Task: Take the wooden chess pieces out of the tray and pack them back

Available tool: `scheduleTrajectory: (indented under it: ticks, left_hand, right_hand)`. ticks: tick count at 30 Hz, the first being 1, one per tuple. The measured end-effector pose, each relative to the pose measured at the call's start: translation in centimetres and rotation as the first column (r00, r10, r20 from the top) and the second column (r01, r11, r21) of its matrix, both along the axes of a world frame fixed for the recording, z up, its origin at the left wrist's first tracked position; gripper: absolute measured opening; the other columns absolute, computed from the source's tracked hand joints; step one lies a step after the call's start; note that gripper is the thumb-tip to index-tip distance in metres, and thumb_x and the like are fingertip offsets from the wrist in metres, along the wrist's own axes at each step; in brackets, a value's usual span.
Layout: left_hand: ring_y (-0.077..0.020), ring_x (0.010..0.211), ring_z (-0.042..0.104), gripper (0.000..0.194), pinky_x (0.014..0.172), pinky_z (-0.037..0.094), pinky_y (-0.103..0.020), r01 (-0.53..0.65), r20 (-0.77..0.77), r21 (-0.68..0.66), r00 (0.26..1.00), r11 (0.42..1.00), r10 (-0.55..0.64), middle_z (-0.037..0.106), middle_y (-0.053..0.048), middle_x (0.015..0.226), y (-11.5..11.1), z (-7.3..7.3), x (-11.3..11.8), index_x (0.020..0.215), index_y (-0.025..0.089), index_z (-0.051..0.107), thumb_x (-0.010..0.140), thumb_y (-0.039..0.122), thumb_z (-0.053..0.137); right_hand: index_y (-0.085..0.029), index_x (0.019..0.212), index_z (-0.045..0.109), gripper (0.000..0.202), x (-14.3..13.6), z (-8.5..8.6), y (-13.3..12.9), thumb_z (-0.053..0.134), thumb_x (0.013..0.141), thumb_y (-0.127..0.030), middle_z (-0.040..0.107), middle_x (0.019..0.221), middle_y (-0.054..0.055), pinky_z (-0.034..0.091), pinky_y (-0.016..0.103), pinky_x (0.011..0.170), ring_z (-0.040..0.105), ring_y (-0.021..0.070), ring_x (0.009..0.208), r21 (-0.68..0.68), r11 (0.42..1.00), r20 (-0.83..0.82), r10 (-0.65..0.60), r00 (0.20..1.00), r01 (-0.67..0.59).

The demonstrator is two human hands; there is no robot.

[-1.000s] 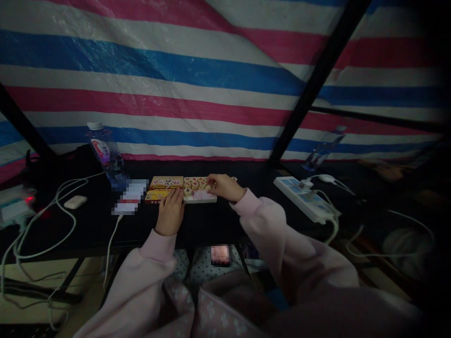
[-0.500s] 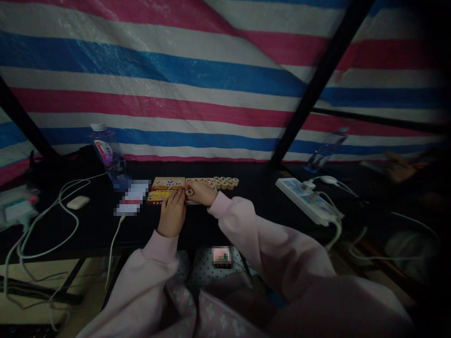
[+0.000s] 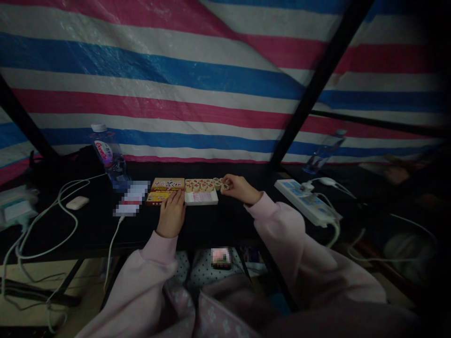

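My left hand (image 3: 172, 213) rests on the lower right part of a yellow and brown cardboard box (image 3: 165, 185), its fingers lying flat. Right beside it is an open white tray (image 3: 200, 198) with several round wooden pieces (image 3: 199, 185) with red markings in its back part and a pinkish-white sheet in front. To the right of the tray, my right hand (image 3: 237, 188) pinches a round wooden piece with a dark marking (image 3: 224, 187) between thumb and fingers. More round pieces stand beside and partly behind it.
On the black table (image 3: 130, 230) are a pixelated phone (image 3: 133, 198), a clear bottle (image 3: 111, 157), a white earphone case (image 3: 77, 203) and cables at the left. A white power strip (image 3: 306, 202) and another bottle (image 3: 324, 152) are at the right. A person's hand (image 3: 396, 173) shows far right.
My right hand has moved right, from the tray to the round pieces beside it, uncovering the tray and its sheet. My left hand stays on the box.
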State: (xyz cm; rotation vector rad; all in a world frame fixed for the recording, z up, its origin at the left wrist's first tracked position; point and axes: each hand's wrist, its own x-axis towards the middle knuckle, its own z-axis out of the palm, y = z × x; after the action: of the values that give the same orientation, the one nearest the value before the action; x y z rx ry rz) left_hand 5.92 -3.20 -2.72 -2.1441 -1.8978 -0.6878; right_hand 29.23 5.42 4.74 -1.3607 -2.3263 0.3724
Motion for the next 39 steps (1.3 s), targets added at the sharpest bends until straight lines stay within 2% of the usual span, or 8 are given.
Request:
scheduleTrajectory:
  ticks: [6, 11, 22, 33, 39]
  left_hand:
    - [-0.0238, 0.124, 0.042, 0.044, 0.098, 0.034, -0.042, 0.004, 0.005, 0.002, 1.0, 1.0, -0.004, 0.048, -0.009, 0.135, -0.1, 0.2, 0.1, 0.13, 0.018, 0.044, 0.087, 0.02, 0.037]
    - [-0.0237, 0.124, 0.041, 0.043, 0.097, 0.035, -0.042, -0.009, -0.004, -0.018, 1.0, 1.0, 0.009, 0.047, -0.009, 0.135, -0.3, 0.5, 0.2, 0.129, 0.016, 0.044, 0.087, 0.02, 0.037]
    - [-0.0226, 0.125, 0.04, 0.043, 0.098, 0.033, -0.039, -0.015, -0.011, -0.025, 1.0, 1.0, 0.015, 0.047, -0.008, 0.135, -0.1, 0.3, 0.1, 0.13, 0.015, 0.043, 0.088, 0.021, 0.038]
    - [-0.023, 0.124, 0.041, 0.043, 0.098, 0.033, -0.04, -0.014, -0.014, 0.009, 1.0, 1.0, 0.014, 0.048, -0.008, 0.134, 0.0, 0.0, 0.1, 0.129, 0.017, 0.045, 0.087, 0.02, 0.039]
    - [-0.0226, 0.125, 0.04, 0.044, 0.099, 0.033, -0.04, -0.012, -0.012, -0.018, 1.0, 1.0, 0.012, 0.046, -0.008, 0.136, -0.1, 0.2, 0.1, 0.13, 0.014, 0.043, 0.088, 0.02, 0.038]
  right_hand:
    - [-0.015, 0.094, 0.054, 0.031, 4.8, -1.5, 0.4, 0.066, 0.065, -0.012, 0.061, 0.069, -0.001, 0.038, 0.021, 0.055, 0.057, 0.0123, 0.062, -0.086, 0.978, 0.096, -0.182, 0.979, 0.191]
    - [-0.014, 0.099, 0.053, 0.035, 6.3, -2.3, 0.8, 0.066, 0.066, -0.014, 0.062, 0.07, 0.0, 0.039, 0.021, 0.055, 0.058, 0.0129, 0.063, -0.126, 0.96, 0.15, -0.23, 0.962, 0.249]
    - [-0.012, 0.11, 0.052, 0.05, 6.1, -2.4, 3.0, 0.07, 0.064, -0.019, 0.064, 0.082, 0.004, 0.042, 0.021, 0.061, 0.059, 0.0137, 0.071, -0.106, 0.944, 0.231, -0.282, 0.931, 0.312]
    - [-0.01, 0.111, 0.053, 0.052, 4.5, -2.3, 4.4, 0.071, 0.063, -0.019, 0.064, 0.086, 0.005, 0.044, 0.022, 0.064, 0.06, 0.0143, 0.073, -0.111, 0.945, 0.222, -0.278, 0.935, 0.308]
    - [-0.009, 0.113, 0.051, 0.055, 4.0, -2.4, 5.0, 0.071, 0.063, -0.019, 0.064, 0.092, 0.008, 0.045, 0.022, 0.066, 0.061, 0.0159, 0.079, -0.098, 0.944, 0.238, -0.284, 0.929, 0.314]
